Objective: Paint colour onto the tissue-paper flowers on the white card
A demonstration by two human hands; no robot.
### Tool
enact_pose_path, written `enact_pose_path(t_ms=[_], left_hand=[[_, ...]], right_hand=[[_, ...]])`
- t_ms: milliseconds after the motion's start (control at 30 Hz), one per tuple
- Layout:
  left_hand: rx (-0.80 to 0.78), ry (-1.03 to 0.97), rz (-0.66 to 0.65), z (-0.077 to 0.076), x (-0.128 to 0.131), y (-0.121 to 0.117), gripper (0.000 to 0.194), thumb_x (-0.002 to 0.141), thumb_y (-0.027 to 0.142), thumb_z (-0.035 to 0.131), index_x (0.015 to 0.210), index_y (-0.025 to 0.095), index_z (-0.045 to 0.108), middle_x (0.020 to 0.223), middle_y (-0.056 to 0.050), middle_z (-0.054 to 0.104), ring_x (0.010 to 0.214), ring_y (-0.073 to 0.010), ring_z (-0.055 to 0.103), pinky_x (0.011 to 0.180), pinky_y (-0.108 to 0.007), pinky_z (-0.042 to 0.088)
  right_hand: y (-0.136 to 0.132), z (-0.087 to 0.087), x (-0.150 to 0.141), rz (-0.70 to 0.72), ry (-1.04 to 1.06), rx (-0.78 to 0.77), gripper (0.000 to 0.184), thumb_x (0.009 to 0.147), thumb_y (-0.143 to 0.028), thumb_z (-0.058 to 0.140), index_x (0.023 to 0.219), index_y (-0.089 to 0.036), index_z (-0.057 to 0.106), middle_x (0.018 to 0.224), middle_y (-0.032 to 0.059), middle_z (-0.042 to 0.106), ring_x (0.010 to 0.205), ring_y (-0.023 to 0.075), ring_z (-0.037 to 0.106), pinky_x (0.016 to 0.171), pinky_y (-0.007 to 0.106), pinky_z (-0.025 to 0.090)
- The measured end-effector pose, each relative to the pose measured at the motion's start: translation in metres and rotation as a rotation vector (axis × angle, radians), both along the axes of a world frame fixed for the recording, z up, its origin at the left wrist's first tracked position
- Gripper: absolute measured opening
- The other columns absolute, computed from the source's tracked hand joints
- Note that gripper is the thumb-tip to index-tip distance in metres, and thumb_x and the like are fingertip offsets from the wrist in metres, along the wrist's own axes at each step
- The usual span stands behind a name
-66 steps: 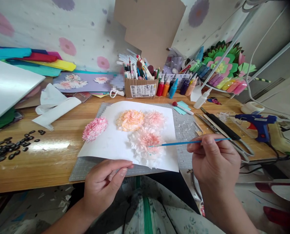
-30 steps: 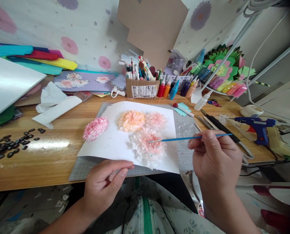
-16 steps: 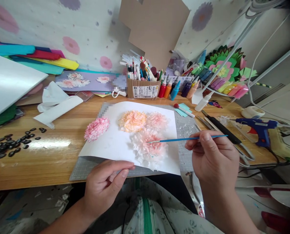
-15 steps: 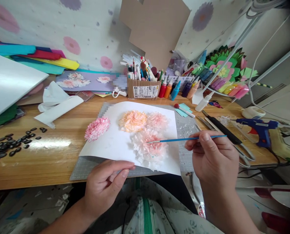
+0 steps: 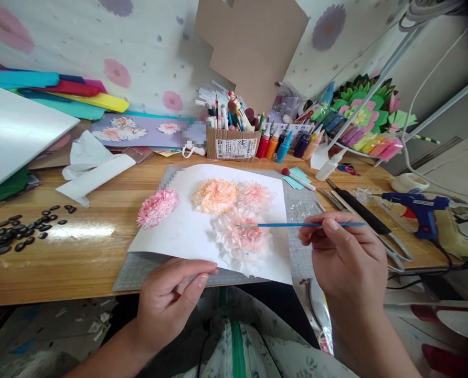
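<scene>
A thin blue paintbrush is pinched between the thumb and fingers of my right hand. It lies nearly level, its bristles at the pink centre of a white, ruffled paper flower. That flower rests on a white sheet of paper, beside a yellow-orange flower and a pale pink flower. A deeper pink flower sits at the sheet's left edge. My left hand is closed at the sheet's front edge, thumb near the index finger; its inner fingers are partly hidden.
Under the sheet is a grey cutting mat. Black pebbles lie left. Behind stand a cardboard box of pens and paint bottles. To the right are a makeup brush, black-handled tweezers and a blue glue gun.
The brush tip has shifted slightly up on the white flower, and the brush lies a little more level. My left hand has stayed at the sheet's edge.
</scene>
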State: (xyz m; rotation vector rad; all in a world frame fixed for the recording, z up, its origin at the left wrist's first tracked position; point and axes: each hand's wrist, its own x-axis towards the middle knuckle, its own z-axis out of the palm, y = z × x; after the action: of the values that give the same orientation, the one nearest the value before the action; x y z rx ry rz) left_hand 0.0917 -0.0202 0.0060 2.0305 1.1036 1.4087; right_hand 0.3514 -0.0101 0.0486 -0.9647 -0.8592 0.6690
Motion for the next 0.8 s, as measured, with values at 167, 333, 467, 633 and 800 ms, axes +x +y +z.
enact_pose_path(t_ms=[167,333,467,633,800], left_hand=[[0.006,0.001,0.004,-0.001,0.001,0.0,0.023,0.088,0.013,0.066,0.096,0.031,0.078,0.081,0.011,0.081,0.066,-0.0066,0.075,0.065,-0.01,0.057],[0.0,-0.002,-0.006,-0.001,0.001,-0.001,0.024,0.088,0.013,0.065,0.098,0.031,0.078,0.082,0.011,0.081,0.068,-0.0065,0.076,0.068,-0.01,0.057],[-0.008,-0.005,-0.008,-0.002,0.0,-0.001,0.026,0.088,0.012,0.065,0.099,0.032,0.077,0.084,0.012,0.082,0.069,-0.0052,0.075,0.069,-0.008,0.057],[-0.001,-0.007,0.003,0.0,0.001,-0.001,0.025,0.088,0.013,0.065,0.097,0.032,0.078,0.083,0.013,0.082,0.069,-0.0049,0.075,0.07,-0.008,0.057],[0.0,0.015,0.023,0.0,0.001,0.0,0.022,0.088,0.015,0.065,0.095,0.031,0.078,0.08,0.01,0.082,0.067,-0.0075,0.076,0.067,-0.011,0.058]], right_hand=[[-0.001,0.0,0.005,-0.015,0.013,0.023,0.018,0.08,-0.033,0.079,0.078,-0.018,0.07,0.073,0.0019,0.071,0.056,0.0132,0.064,0.053,0.027,0.047],[0.002,-0.003,0.001,0.016,0.013,0.002,0.017,0.078,-0.032,0.081,0.078,-0.018,0.071,0.071,0.0031,0.072,0.057,0.0146,0.065,0.051,0.027,0.047],[0.002,-0.003,0.003,-0.014,0.026,0.016,0.018,0.08,-0.034,0.08,0.079,-0.019,0.07,0.073,0.0017,0.072,0.058,0.0132,0.065,0.052,0.025,0.048],[0.0,-0.004,0.005,-0.026,0.022,-0.004,0.021,0.078,-0.035,0.081,0.079,-0.018,0.07,0.072,0.0024,0.072,0.056,0.0137,0.065,0.051,0.026,0.049],[0.001,-0.002,0.016,-0.149,0.047,0.031,0.024,0.077,-0.037,0.082,0.081,-0.018,0.068,0.073,0.0016,0.072,0.057,0.0144,0.066,0.051,0.026,0.049]])
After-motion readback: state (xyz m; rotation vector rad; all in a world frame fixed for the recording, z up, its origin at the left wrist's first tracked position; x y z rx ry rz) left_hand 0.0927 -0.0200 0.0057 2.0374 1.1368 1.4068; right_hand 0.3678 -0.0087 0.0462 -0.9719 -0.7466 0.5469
